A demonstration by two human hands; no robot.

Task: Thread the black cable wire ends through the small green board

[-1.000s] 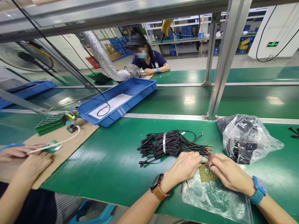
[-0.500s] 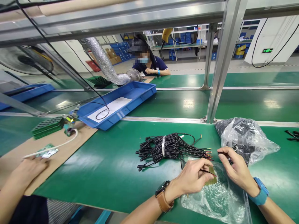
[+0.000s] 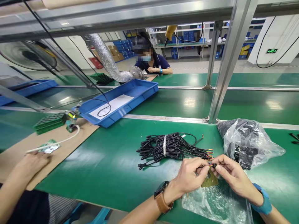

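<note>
Above a smooth green tabletop (image 3: 112, 161), a person's left hand (image 3: 190, 174) pinches a thin, round black cable (image 3: 200, 167) between thumb and forefinger, while the right hand (image 3: 230, 174) grips a small, rounded black fitting (image 3: 214, 166), apparently plastic or rubber, in its fingertips. Fine red and yellow wires (image 3: 210, 165) show in the narrow gap between the hands, reaching from the cable's end to the fitting; whether they enter it cannot be made out. Both pieces are held over a flat, crinkled clear plastic bag (image 3: 215, 205) and a yellowish-brown square pad (image 3: 211, 183), near a coiled black cable bundle (image 3: 149, 146) bound with a pale band (image 3: 164, 145), its coloured wire ends pointing toward the hands. A bulging clear plastic bag of black parts (image 3: 249, 141) slumps beyond the right hand. The cable is probably very light, its jacket supple but springy; the thin wires look the most delicate part, apt to bend or splay if pushed from far back. The jacket close behind the wires appears the surest place to take hold, and the fitting, small enough to roll or slip, seems best held by its sides, fingertips clear of the face toward the wires. Hard pulling could strain the strands, so a light pinch would suit.
</note>
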